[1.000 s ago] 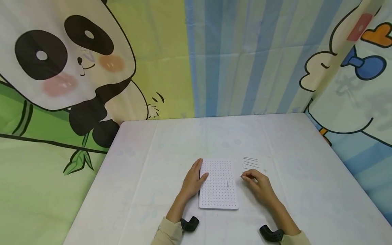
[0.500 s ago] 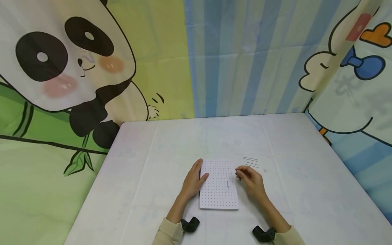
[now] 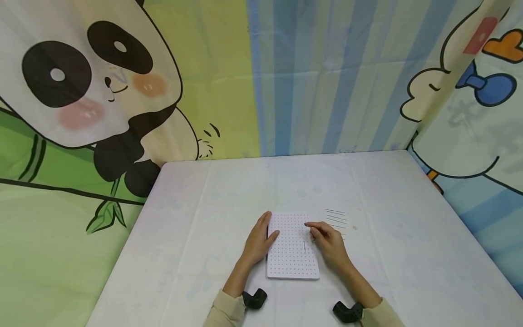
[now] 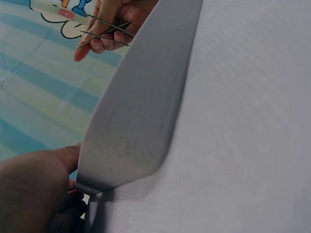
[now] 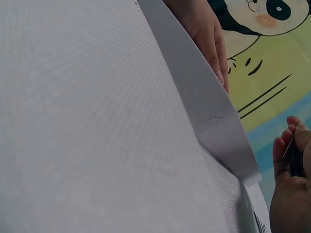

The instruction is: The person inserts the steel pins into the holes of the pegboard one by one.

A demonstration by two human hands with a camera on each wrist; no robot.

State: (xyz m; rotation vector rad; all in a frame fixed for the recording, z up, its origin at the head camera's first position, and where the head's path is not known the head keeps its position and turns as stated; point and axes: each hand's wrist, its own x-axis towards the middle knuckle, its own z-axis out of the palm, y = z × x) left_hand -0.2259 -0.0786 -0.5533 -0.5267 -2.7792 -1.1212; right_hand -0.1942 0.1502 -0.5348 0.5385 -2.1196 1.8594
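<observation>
A white pegboard [image 3: 289, 268] with rows of small holes lies on the table. My left hand [image 3: 257, 240] rests along its left side, thumb on top and fingers fairly straight down the edge. Above the board's right part is my right hand [image 3: 331, 247], pinching a thin dark needle [image 5: 290, 141] between thumb and index finger. Two upright needles [image 5: 265, 93] stand in the board, also visible in the left wrist view in front of the right hand. In the head view the right hand hides most of the pinched needle.
Several loose needles [image 3: 336, 216] lie roughly parallel on the white-covered table [image 3: 229, 190], just right of the board. Behind the table hangs a striped and cartoon-printed curtain [image 3: 286, 91]. A black wrist device [image 3: 254, 299] sits at each cuff.
My right hand has moved left with the needle, from beside the loose needles to over the board's right part. The left hand and the board have stayed in place.
</observation>
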